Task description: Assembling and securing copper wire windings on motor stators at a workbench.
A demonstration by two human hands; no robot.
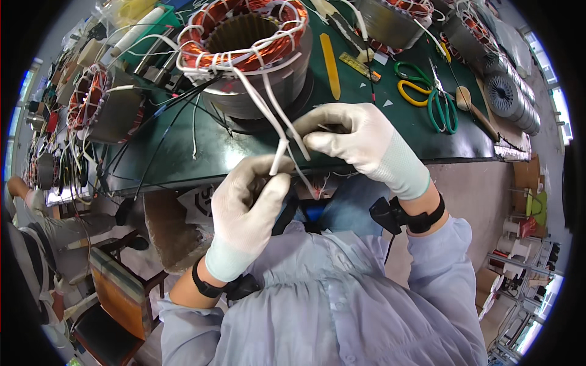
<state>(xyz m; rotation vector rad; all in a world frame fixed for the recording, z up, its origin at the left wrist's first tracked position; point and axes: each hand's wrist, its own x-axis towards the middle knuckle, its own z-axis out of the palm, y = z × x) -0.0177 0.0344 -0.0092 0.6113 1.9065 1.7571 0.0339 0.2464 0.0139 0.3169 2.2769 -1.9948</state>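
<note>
A dark green counter [473, 145], its top catching glare; pale greyish floor [473, 210] to the right; a chair [105, 332] with black seat, lower left; bright windows [560, 107] at both sides; metal shelf [526, 268], lower right.

Looks like matt knitted cloth on the gloves [243, 213], glossy copper on the coil [268, 53], smooth dull metal on the cylinder [262, 94], sheen on the green table [210, 146].
</note>
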